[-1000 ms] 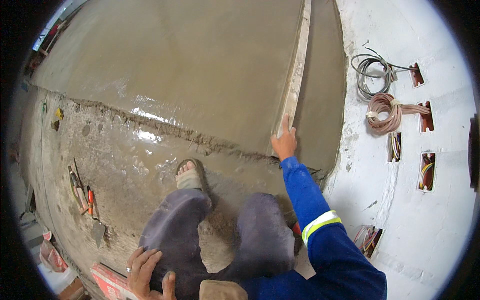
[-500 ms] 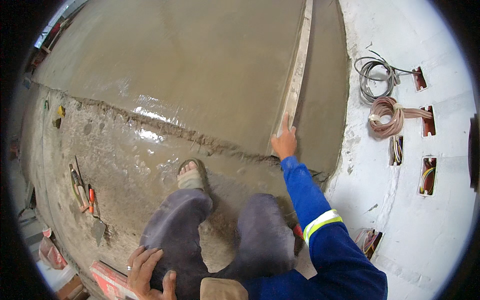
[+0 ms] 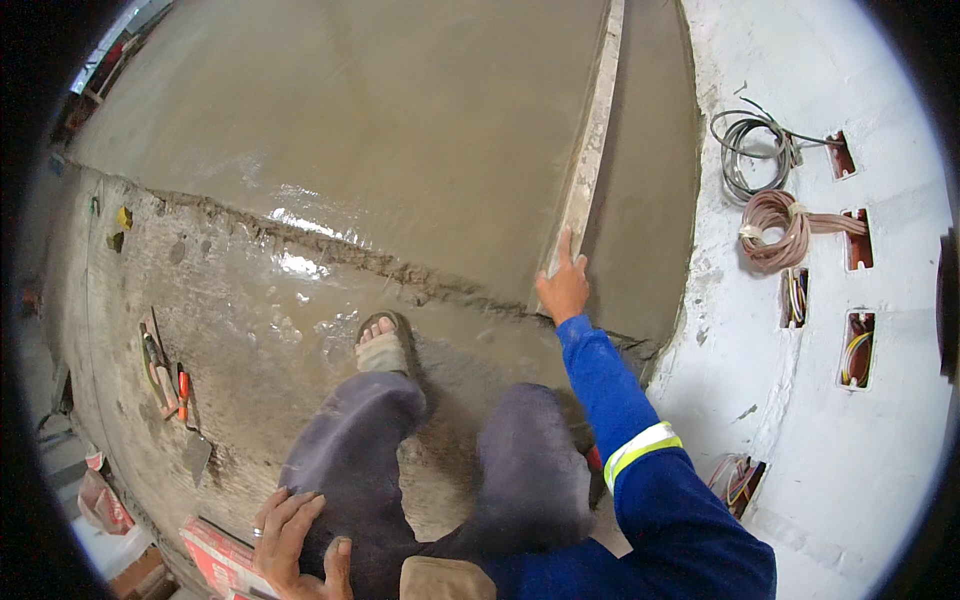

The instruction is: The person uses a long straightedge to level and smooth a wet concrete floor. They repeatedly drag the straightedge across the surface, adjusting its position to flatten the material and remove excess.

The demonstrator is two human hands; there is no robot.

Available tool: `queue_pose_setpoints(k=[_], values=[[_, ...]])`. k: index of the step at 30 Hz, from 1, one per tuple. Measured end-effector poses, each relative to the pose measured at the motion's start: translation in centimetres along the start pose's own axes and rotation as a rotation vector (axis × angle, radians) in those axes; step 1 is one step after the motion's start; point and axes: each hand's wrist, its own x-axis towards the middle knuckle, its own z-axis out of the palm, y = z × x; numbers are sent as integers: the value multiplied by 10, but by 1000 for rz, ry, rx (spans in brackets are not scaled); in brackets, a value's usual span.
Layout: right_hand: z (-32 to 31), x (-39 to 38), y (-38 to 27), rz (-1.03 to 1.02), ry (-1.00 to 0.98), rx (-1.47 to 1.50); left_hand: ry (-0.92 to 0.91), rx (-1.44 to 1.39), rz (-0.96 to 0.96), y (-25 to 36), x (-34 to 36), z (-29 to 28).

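Note:
My right hand (image 3: 563, 287), in a blue sleeve with a reflective band, grips the near end of a long straight screed board (image 3: 590, 165) lying on a smooth wet cement floor (image 3: 400, 130). The index finger points up along the board. My left hand (image 3: 292, 540) rests with fingers spread on my left knee, holding nothing. I am crouched on rough wet concrete (image 3: 250, 330) in front of the smoothed area, with a sandalled foot (image 3: 381, 345) just before its ragged edge.
A white wall (image 3: 800, 420) runs along the right, with open red electrical boxes (image 3: 858, 240) and coiled cables (image 3: 770, 225). Hand tools, including a trowel (image 3: 190, 440), lie on the concrete at left. A red object (image 3: 215, 560) sits near my left knee.
My right hand has slid the near end of the board slightly right and away across the wet cement. My left hand stays on the knee.

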Motion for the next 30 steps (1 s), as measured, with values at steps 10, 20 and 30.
queue_pose_setpoints(k=[10,20,30], values=[[2,-6,-2,-16,-15,27,-2,7,-6,-5,-2,-1],[1,-8,-6,-25,-22,4,-5,-23,24,-7,-1,-1],[8,-9,-12,-44,8,28,23,18,-47,-12,-12,6]])
